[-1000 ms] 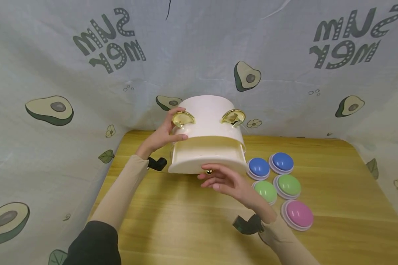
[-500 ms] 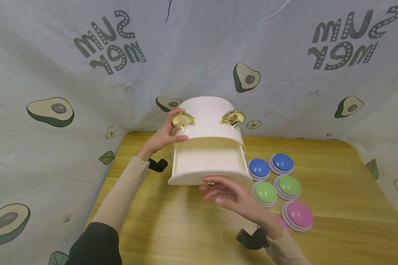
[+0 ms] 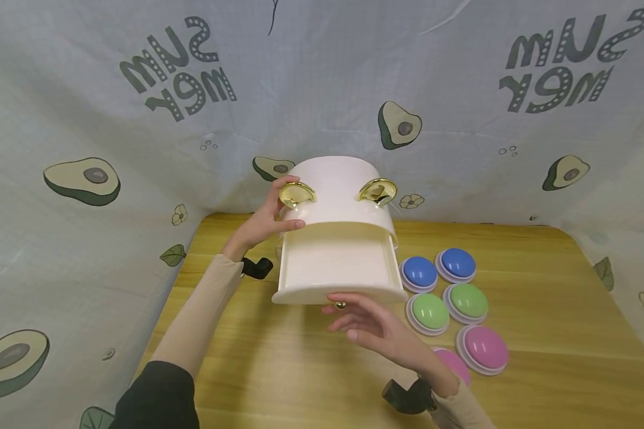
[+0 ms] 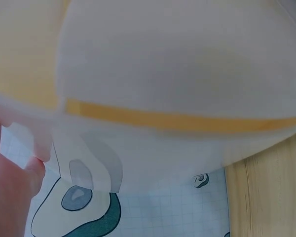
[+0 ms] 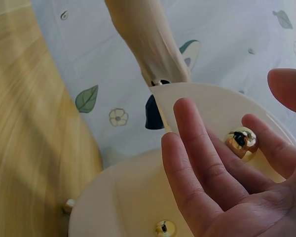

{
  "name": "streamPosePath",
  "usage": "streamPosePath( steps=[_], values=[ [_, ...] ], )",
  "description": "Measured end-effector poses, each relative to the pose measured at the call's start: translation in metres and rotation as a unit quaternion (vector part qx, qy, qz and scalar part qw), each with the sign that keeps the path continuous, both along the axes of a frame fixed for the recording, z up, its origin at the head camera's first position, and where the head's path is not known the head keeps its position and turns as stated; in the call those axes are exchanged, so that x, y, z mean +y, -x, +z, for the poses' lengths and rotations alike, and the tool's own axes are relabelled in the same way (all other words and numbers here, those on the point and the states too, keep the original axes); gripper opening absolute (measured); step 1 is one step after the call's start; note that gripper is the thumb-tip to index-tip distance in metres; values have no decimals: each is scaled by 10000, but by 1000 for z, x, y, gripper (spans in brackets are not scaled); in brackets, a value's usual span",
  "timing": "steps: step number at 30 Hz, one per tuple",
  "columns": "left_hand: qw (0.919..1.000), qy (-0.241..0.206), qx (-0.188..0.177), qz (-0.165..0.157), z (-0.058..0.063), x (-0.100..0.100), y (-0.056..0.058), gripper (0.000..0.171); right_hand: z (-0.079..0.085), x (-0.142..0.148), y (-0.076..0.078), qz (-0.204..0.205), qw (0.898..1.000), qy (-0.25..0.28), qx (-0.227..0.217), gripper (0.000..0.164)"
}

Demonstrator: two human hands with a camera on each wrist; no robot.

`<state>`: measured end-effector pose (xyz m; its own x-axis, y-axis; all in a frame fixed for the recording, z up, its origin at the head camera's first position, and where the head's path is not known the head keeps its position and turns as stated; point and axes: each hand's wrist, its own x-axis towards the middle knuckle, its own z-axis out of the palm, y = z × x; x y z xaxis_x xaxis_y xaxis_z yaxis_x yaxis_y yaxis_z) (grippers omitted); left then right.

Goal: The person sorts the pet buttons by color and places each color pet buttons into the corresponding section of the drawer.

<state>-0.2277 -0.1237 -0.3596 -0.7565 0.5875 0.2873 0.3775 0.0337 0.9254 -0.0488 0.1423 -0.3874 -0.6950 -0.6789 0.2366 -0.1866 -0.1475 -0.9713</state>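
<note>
The left hand (image 3: pixel 263 220) grips the left side of the white drawer cabinet (image 3: pixel 337 190), which stands on the wooden table (image 3: pixel 542 357), thumb and fingers curled round its edge. The drawer (image 3: pixel 335 265) stands pulled out. The right hand (image 3: pixel 372 325), fingers relaxed and spread, holds nothing; its fingertips sit at the gold knob (image 3: pixel 341 305). Coloured dome buttons (image 3: pixel 451 298) lie just right of the drawer.

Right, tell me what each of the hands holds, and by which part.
The left hand grips the white box at its upper left side. The right hand holds nothing.
</note>
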Motion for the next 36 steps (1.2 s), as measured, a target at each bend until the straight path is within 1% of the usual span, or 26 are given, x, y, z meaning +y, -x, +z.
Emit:
streamPosePath(
  steps=[2,7,16,18,22,25,31,33,36],
  values=[
    [10000,-14,-8,-9,-1,0,0,77,-1,0,-1,-10,10000,12,-61,49],
    [10000,-19,7,-13,-1,0,0,78,-3,0,-3,-1,9999,109,-56,50],
    [10000,-25,-94,16,0,1,0,81,-6,-1,-5,86,9991,363,204,51],
    [10000,-23,-91,25,3,1,-1,82,-7,-1,-5,94,9990,374,222,51],
    [9999,12,-102,32,16,3,-12,78,-8,-1,-5,93,9989,378,272,52],
    [9999,-4,-134,12,24,4,-18,76,-8,-1,-5,105,9986,397,319,54],
    [9998,-80,-180,2,24,5,-19,76,-9,2,-8,93,9986,365,362,57],
    [9997,-80,-213,15,23,5,-18,77,-10,7,-11,-21,9991,309,291,57],
    [9996,-86,-260,24,15,4,-12,79,-10,16,-17,-253,9993,265,95,57]
  ],
)
